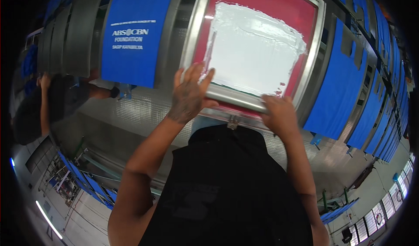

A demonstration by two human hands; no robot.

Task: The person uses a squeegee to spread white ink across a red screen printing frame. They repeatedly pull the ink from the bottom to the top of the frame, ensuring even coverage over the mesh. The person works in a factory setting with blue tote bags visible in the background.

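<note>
In front of my body lies a screen-printing frame (315, 49) with metal rails and red mesh. A broad, uneven patch of white ink (253, 45) covers much of the mesh. Across the near end of the frame runs a squeegee (235, 98) with a silver bar and a thin dark green edge against the ink. My left hand (188, 93) grips its left end, thumb on the near side and fingers over the far side. At the other end my right hand (279, 115) is closed on the bar, its fingertips curled over the top. A small metal clamp (232, 123) shows below the frame's near rail.
Blue fabric panels (131, 62) with white print lie on boards to the left. More blue panels (338, 84) line the right in a long row. At the far left a person in dark clothing (32, 110) stands by the boards. Grey printing table (144, 110) surface shows near me.
</note>
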